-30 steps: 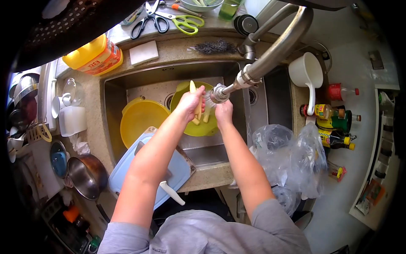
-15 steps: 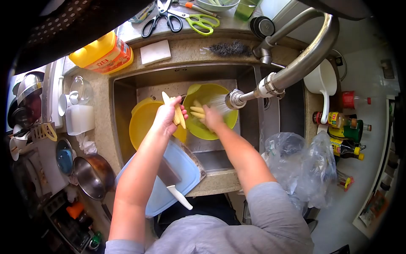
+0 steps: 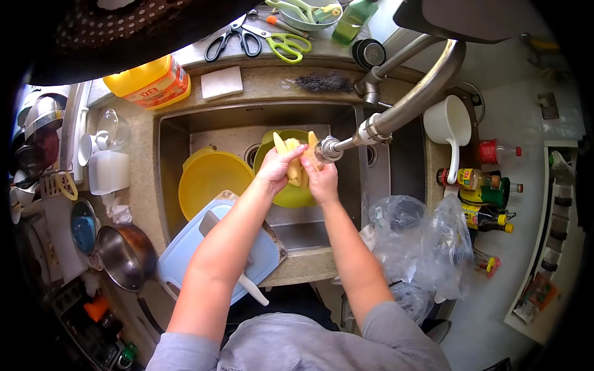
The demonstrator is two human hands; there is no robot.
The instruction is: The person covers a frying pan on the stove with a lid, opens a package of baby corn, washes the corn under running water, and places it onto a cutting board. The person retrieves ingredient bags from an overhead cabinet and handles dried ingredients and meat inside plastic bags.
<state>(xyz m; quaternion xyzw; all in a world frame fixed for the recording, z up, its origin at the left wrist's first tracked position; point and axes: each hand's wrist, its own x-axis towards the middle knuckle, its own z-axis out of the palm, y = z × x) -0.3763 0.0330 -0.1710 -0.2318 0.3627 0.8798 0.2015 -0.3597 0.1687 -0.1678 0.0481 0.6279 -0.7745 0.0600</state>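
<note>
Over the green bowl (image 3: 292, 199) in the sink, both my hands are closed around long, pale yellow, tapered vegetable pieces (image 3: 281, 146). My left hand (image 3: 278, 168) grips several of them, tips pointing up and away from me. My right hand (image 3: 322, 181) holds another piece (image 3: 312, 141) upright against the bunch, the fingertips of both hands almost meeting. Just right of them hangs the faucet's spray head (image 3: 328, 150). A yellow basin (image 3: 207, 185) stands to the left of the bowl. My hands and the pieces hide much of the bowl's inside.
A blue cutting board (image 3: 192, 247) with a white-handled knife (image 3: 252, 289) lies across the sink's front left corner, under my left forearm. Plastic bags (image 3: 427, 247) sit to the right. Scissors (image 3: 234, 40) and a yellow jug (image 3: 151, 83) are behind; a pan (image 3: 127, 256) is left.
My right hand has come up out of the green bowl with pieces and joined my left hand. The view has shifted slightly. The water spray seen earlier is hard to make out now.
</note>
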